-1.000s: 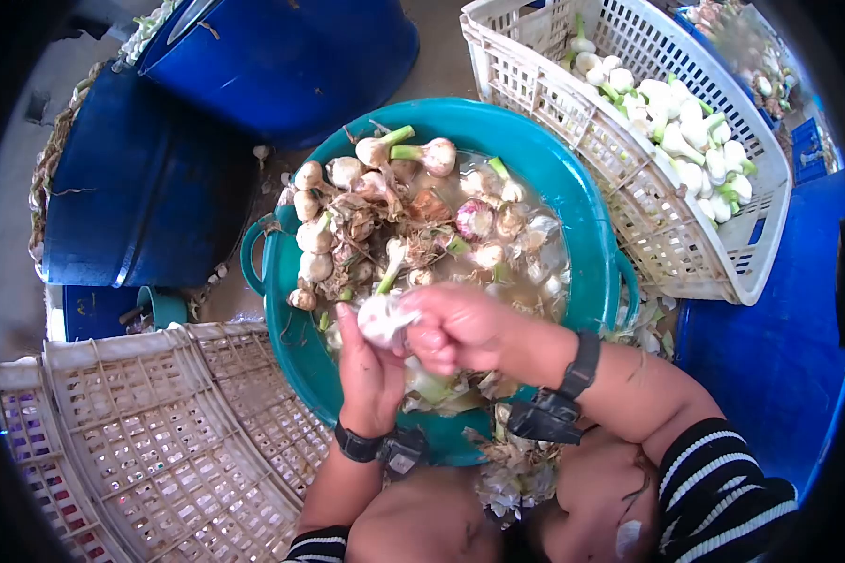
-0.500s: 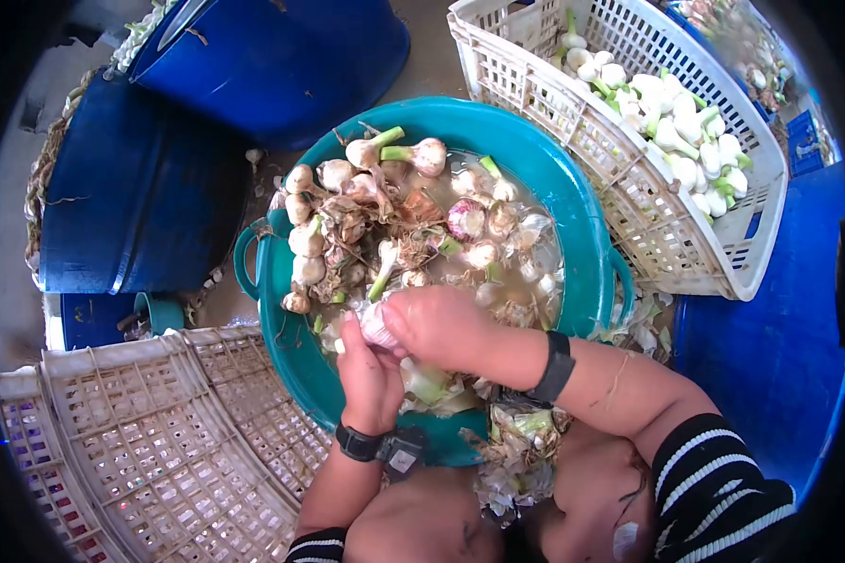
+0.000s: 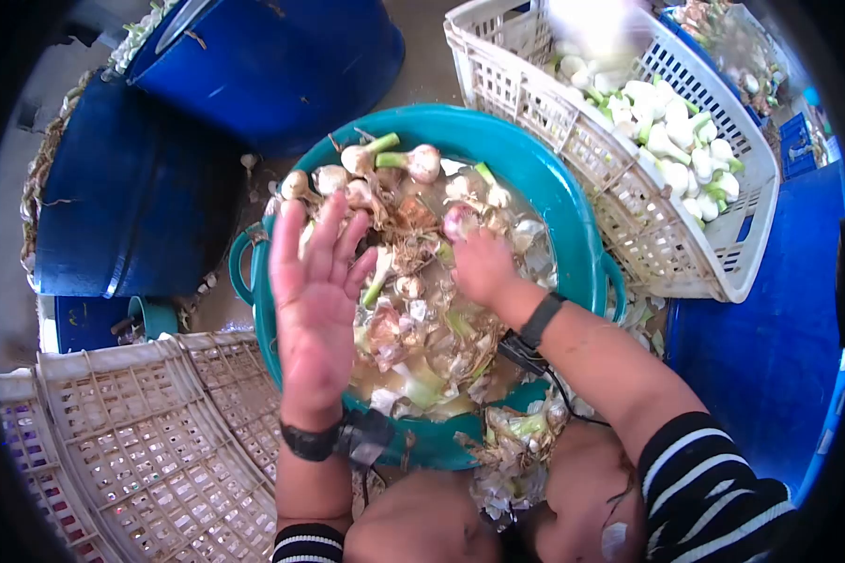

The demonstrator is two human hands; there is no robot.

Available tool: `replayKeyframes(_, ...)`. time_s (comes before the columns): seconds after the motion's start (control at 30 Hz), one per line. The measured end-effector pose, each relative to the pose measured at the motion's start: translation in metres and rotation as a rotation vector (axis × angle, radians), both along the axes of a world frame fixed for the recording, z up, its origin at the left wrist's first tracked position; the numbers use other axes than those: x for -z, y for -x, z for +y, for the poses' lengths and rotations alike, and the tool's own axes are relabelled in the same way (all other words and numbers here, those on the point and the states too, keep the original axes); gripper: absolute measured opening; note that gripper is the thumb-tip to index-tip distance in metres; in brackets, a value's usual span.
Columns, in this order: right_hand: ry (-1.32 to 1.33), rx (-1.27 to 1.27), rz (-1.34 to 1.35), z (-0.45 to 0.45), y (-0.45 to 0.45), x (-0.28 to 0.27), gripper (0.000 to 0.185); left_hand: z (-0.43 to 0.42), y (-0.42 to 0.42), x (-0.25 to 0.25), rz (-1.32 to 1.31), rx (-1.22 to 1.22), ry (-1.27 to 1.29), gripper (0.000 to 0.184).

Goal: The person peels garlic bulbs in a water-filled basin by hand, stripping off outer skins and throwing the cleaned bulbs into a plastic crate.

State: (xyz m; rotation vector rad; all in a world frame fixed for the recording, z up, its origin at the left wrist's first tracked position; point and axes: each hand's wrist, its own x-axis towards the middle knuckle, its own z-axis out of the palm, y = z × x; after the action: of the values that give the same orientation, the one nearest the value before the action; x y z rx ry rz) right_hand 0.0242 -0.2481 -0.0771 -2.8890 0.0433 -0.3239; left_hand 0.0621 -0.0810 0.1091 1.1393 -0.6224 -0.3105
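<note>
My left hand [image 3: 317,310] is raised over the left side of the teal tub [image 3: 573,178], palm up with fingers spread, holding nothing. Inside the tub, my right hand [image 3: 485,269] has its fingers curled at a purple-streaked garlic bulb [image 3: 458,222]; the fingertips are partly hidden. Unpeeled garlic bulbs [image 3: 422,164], some with green stems, are heaped around it in cloudy water. Loose skins [image 3: 422,385] float nearer me. A blurred white object [image 3: 596,26], like a peeled bulb in the air, shows above the crate of white garlic [image 3: 671,141].
The white plastic crate [image 3: 620,211] stands against the tub's right side. Another crate [image 3: 131,422] lies at lower left. Blue barrels [image 3: 272,66] stand behind on the left, with a blue surface [image 3: 751,347] at right. Peelings [image 3: 516,450] are piled between my legs.
The bulb that both hands held is gone from them. My left hand has opened and risen, my right hand has moved into the heap, and a white blur has appeared over the crate.
</note>
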Motion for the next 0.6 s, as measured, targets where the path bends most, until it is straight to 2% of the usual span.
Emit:
replayKeyframes(0.03,0.144,0.022,-0.006,-0.005,-0.003,0.017,0.016,0.001,-0.001,0.013,0.169,-0.107,-0.104,0.081)
replayKeyframes(0.07,0.073,0.005,-0.002,-0.01,0.0,0.038,0.017,0.006,0.0,0.033,0.164,-0.134,-0.337,0.078)
replayKeyframes(0.1,0.072,0.011,-0.005,-0.014,-0.005,0.035,0.017,0.013,0.005,0.057,0.162,-0.164,-0.574,0.075)
replayKeyframes(0.17,-0.218,-0.101,0.72,-0.013,-0.019,0.012,0.025,0.018,0.021,0.09,-0.333,-0.289,-0.939,0.077)
replayKeyframes(0.2,-0.218,-0.11,0.729,-0.003,-0.019,-0.002,0.025,0.016,0.029,0.096,-0.364,-0.291,-0.965,0.08)
replayKeyframes(0.27,-1.819,0.432,0.563,0.021,-0.016,-0.057,0.03,0.011,0.041,0.094,-0.516,-0.294,-1.03,0.09)
replayKeyframes(0.3,-1.897,0.431,0.605,0.031,-0.009,-0.089,0.033,0.01,0.039,0.093,-0.611,-0.291,-1.005,0.09)
replayKeyframes(0.37,-1.884,0.333,0.411,0.051,-0.004,-0.084,0.031,0.017,0.034,0.095,-0.576,-0.35,-0.948,0.08)
replayKeyframes(0.4,-1.514,0.174,0.315,0.048,-0.001,-0.076,0.028,0.019,0.033,0.094,-0.579,-0.354,-0.956,0.08)
replayKeyframes(0.43,-1.521,0.169,0.316,0.043,0.004,-0.083,0.028,0.02,0.033,0.093,-0.385,-0.38,-0.911,0.076)
replayKeyframes(0.47,-1.248,0.028,0.274,0.038,0.011,-0.099,0.026,0.021,0.033,0.092,-0.193,-0.402,-0.86,0.073)
replayKeyframes(0.5,-0.97,-0.102,0.231,0.035,0.016,-0.109,0.025,0.025,0.033,0.09,-0.195,-0.4,-0.866,0.073)
replayKeyframes(0.53,-0.841,-0.17,-0.005,0.038,0.024,-0.11,0.022,0.029,0.034,0.088,-0.279,-0.45,-0.968,0.069)
replayKeyframes(0.57,-0.842,-0.172,-0.003,0.042,0.029,-0.112,0.022,0.031,0.036,0.086,-0.362,-0.5,-1.065,0.065)
replayKeyframes(0.6,-0.725,-0.224,-0.006,0.045,0.033,-0.113,0.021,0.03,0.04,0.082,-0.343,-0.502,-1.135,0.063)
